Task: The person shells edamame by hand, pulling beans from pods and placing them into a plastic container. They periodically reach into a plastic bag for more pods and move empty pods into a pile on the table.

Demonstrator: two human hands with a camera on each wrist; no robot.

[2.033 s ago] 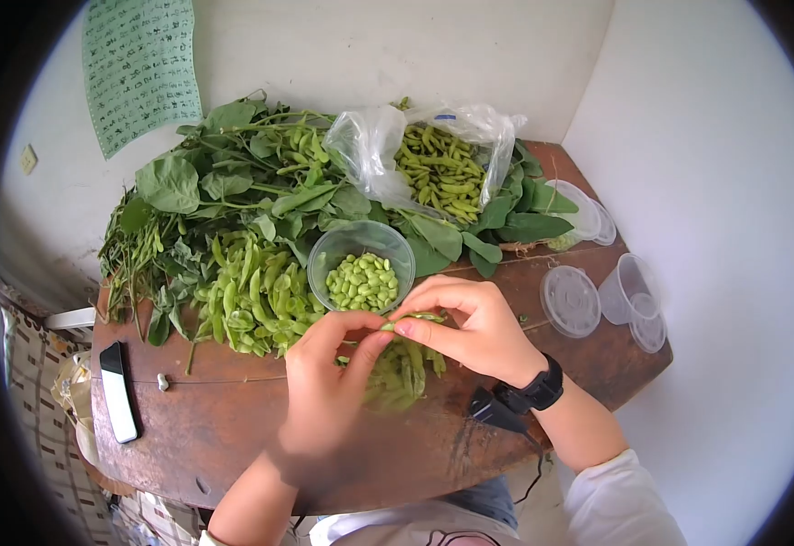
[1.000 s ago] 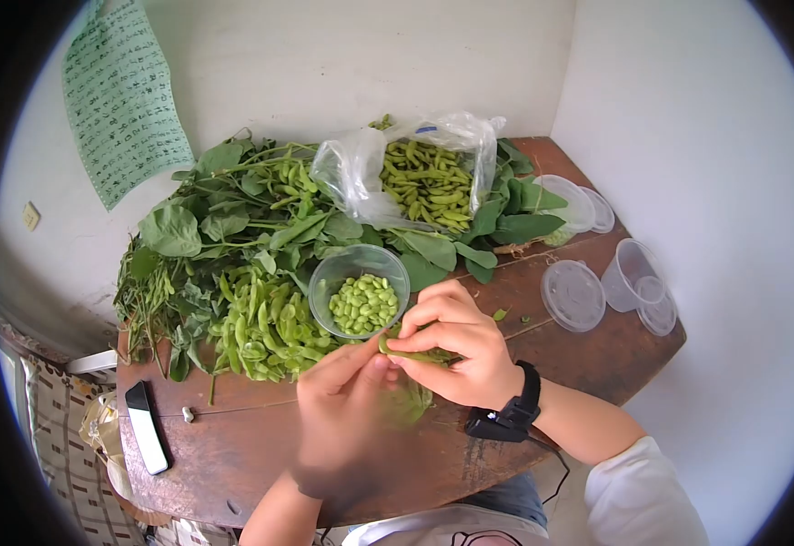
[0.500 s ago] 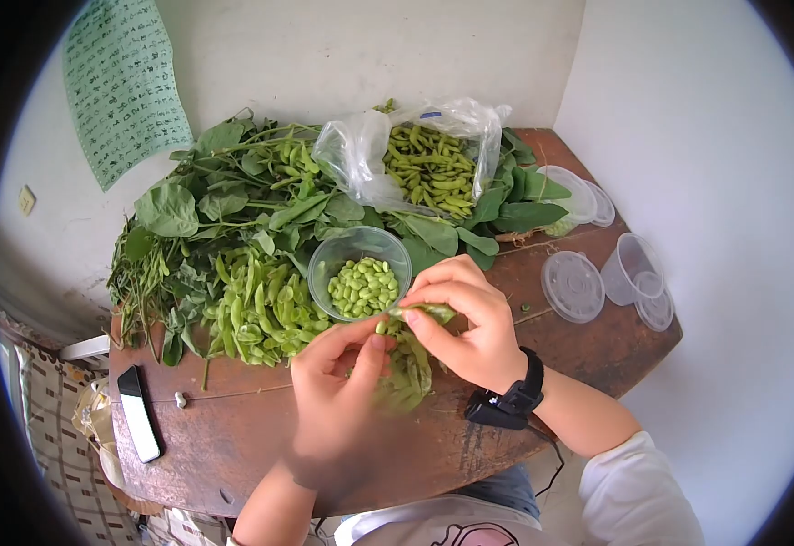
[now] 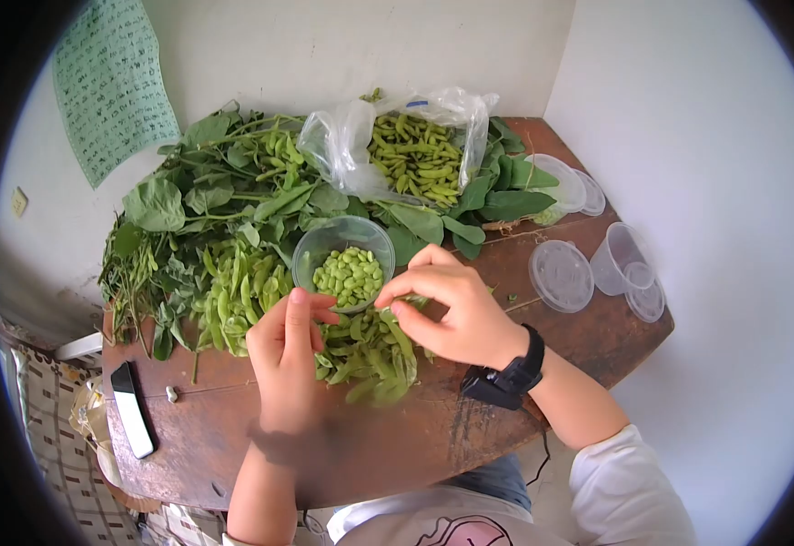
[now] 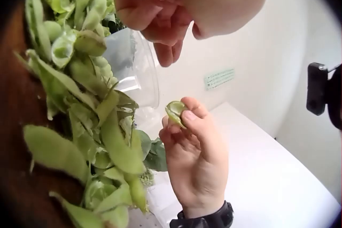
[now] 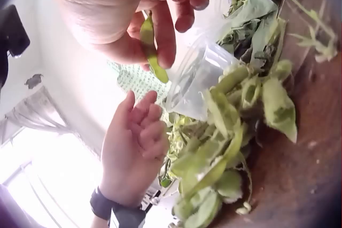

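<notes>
My right hand [image 4: 456,314] pinches a split green soybean pod [image 5: 175,111] between thumb and fingertips, just beyond the near rim of a clear plastic bowl [image 4: 300,257]. Shelled green beans [image 4: 350,276] lie in that bowl. To its left, my left hand [image 4: 286,350] is raised with the thumb up and the fingers loosely bent, nothing visible in them. Under and between the hands lies a heap of opened pods [image 4: 383,364]. Another pile of pods [image 4: 233,309] sits behind the left hand. Part of the held pod is hidden by the right fingers in the head view.
Leafy bean stalks [image 4: 154,207] cover the table's back, with a plastic bag [image 4: 342,146] of pods on them. Clear lids [image 4: 561,276] and a tipped cup [image 4: 617,259] stand at the right. A phone [image 4: 131,414] lies at the left on the wooden table [image 4: 206,446].
The hands have moved apart: the left drew back to the left, and the bean at its fingertips no longer shows there. The right hand still holds the pod. The view has shifted slightly.
</notes>
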